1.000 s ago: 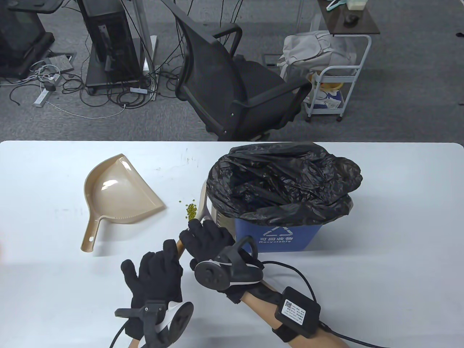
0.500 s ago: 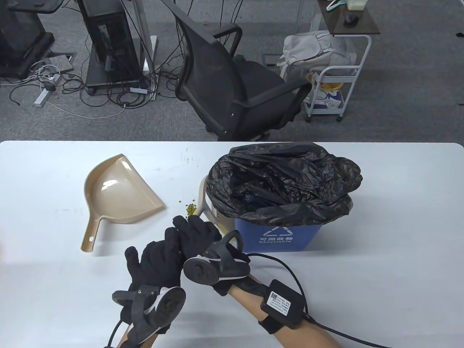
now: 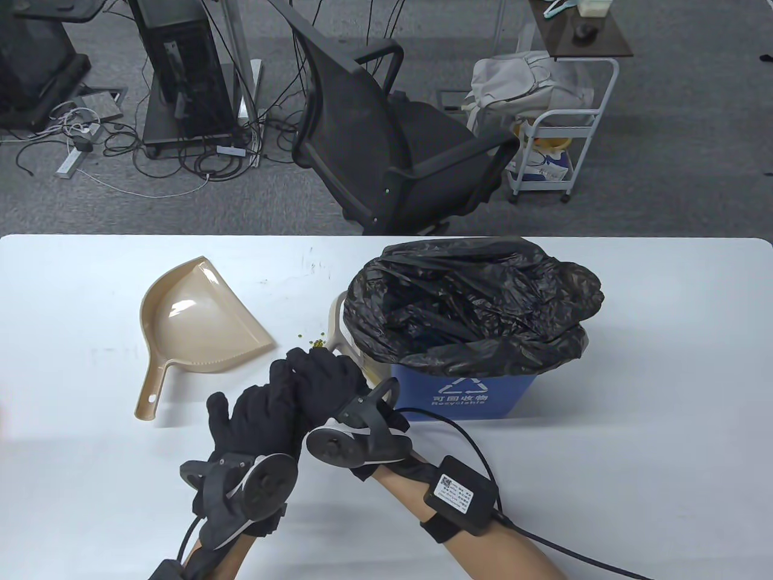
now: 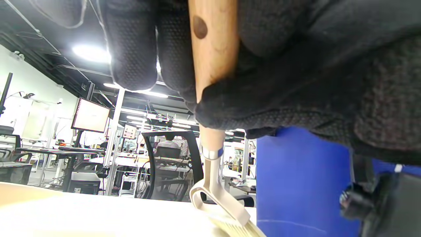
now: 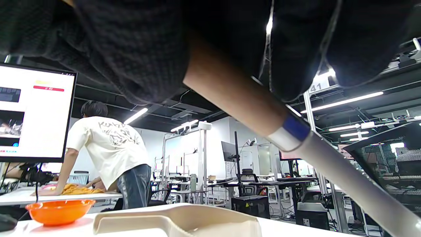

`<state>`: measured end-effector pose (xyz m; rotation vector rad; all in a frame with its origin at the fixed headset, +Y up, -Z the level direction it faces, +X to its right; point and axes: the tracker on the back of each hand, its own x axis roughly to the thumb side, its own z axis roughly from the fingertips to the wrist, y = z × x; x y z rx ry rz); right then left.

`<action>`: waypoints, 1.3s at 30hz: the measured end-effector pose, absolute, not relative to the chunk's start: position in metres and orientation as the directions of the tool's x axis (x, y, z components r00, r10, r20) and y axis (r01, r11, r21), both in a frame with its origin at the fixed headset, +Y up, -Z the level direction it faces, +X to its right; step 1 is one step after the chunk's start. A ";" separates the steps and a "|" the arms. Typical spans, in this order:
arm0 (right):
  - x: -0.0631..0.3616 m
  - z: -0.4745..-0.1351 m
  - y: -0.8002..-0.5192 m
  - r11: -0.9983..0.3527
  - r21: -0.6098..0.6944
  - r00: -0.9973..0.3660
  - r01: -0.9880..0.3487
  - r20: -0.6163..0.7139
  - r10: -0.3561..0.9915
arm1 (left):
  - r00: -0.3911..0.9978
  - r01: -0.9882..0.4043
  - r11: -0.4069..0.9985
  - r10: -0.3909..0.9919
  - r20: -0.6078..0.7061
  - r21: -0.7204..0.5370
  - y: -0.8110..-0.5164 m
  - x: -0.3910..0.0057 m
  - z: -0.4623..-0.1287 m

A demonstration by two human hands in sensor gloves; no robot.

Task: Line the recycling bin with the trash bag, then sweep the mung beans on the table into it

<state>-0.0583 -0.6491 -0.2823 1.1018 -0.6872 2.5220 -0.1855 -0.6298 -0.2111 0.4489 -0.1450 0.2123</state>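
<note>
An office floor with a black chair (image 3: 386, 145) and tangled cables is lying beyond a white table (image 3: 634, 374). On the table, a blue recycling bin (image 3: 465, 396) is standing already lined with a black trash bag (image 3: 477, 308). A beige dustpan (image 3: 193, 320) is lying well left of it. Between them, a few mung beans (image 3: 314, 344) are showing; most of the small pile seen a second ago is now hidden behind the gloves. The right hand (image 3: 326, 377) is curling around the handle of a brush (image 3: 335, 323), and it has slid forward along the handle toward the beans. The left hand (image 3: 253, 417) is sitting just behind, also closed on the handle. Sweeping looks to be about to begin, though the dustpan is not yet in position.

From the left wrist, gloved fingers (image 4: 131, 49) are wrapping a wooden handle (image 4: 213, 49), which is running down to a pale brush head (image 4: 227, 207) touching the table, with the blue bin wall (image 4: 296, 184) just beside it.

From the right wrist, the glove is covering the wooden handle (image 5: 230, 95), gripping it from above. The dustpan's rim (image 5: 177, 223) is lying below, and an orange bowl (image 5: 59, 210) is sitting on a distant table near a person (image 5: 108, 154) leaning over it.
</note>
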 end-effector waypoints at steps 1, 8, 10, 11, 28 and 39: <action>-0.058 -0.283 -0.648 -0.837 -0.305 -0.661 -0.455 0.746 0.087 | 0.963 -0.251 0.874 0.181 0.202 0.415 -0.630 -0.187 -0.212; -0.055 -0.286 -0.642 -0.831 -0.316 -0.672 -0.458 0.735 0.090 | 0.922 -0.378 0.830 0.294 0.253 0.411 -0.628 -0.199 -0.214; -0.054 -0.286 -0.641 -0.829 -0.334 -0.678 -0.448 0.731 0.072 | 0.902 -0.424 0.814 0.338 0.268 0.398 -0.626 -0.203 -0.214; -0.053 -0.285 -0.641 -0.826 -0.332 -0.677 -0.455 0.731 0.079 | 0.885 -0.458 0.800 0.373 0.277 0.386 -0.626 -0.206 -0.215; -0.048 -0.263 -0.626 -0.767 -0.395 -0.647 -0.506 0.762 0.035 | 0.701 -0.707 0.688 0.648 0.297 0.166 -0.640 -0.218 -0.234; -0.029 -0.251 -0.611 -0.818 -0.414 -0.719 -0.399 0.695 -0.002 | 0.713 -0.669 0.743 0.627 0.313 0.035 -0.631 -0.215 -0.251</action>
